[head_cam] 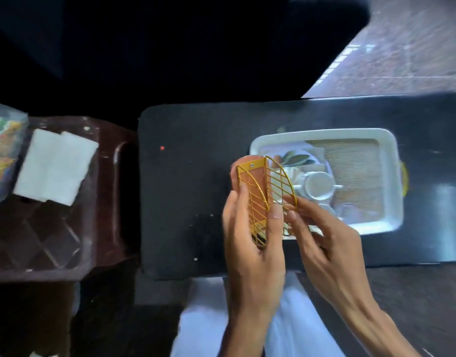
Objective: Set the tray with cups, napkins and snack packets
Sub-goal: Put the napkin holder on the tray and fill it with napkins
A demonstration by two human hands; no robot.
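Snack packets (0,155), far 9 o'clock, blurred. Just right of them, white napkins (54,166) lie stacked on a brown plastic stool (67,240).

Centre: left hand (252,248) holds a gold wire napkin holder (263,191) upright above the dark table (185,176), fingers behind, thumb in front. Right hand (324,248), at the holder's 4 o'clock, pinches its right wire panel.

White tray (391,176) at 3 o'clock on the table, white cups (319,186) in its left half.

Gold wire holder (266,194), glossy white plastic tray (391,176), matt black table (185,181)
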